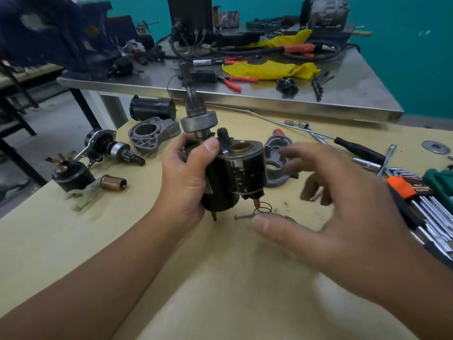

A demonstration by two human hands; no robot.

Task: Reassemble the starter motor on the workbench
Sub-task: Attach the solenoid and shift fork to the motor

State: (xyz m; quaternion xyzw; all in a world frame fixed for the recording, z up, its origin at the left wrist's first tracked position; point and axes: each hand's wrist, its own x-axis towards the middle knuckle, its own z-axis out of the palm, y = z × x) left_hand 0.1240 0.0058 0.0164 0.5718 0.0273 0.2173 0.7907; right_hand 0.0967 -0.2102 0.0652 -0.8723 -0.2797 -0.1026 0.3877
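**Starter motor held upright over tan bench, right hand spread beside it**

Far left on the tan workbench (220, 278) lies a dark solenoid-type cylinder (73, 176) with copper terminals on top, a copper-coloured sleeve (114, 184) just beside it. Behind these rests a second drive assembly (110, 148) with a toothed pinion, then a grey cast end housing (153, 133) and a black cylindrical casing (152, 108) lying on its side at the bench's far edge.

At centre, the left hand (182, 177) grips the starter motor (230, 175), fingers curled round the body and the thumb pressed near its top. The unit is lifted off the bench and stands roughly upright, tilted slightly left. Its two black cylindrical bodies sit side by side (paint chipped and scuffed); a brass-lined opening shows on the upper face, and a grey drive collar with a pinion shaft (196, 111) projects upward. A small coil spring (262, 207) and a short bolt (244, 216) lie on the bench just below it.

Behind the motor rests another grey housing (278, 155). The right hand (326, 212) hovers beside the motor, fingers spread and holding nothing, blurred.

Far right: a black-handled screwdriver (360, 150) and a hex key set (426, 207). A steel table (343, 94) stands behind, carrying red-handled pliers (235, 82) and yellow cloth (269, 69).
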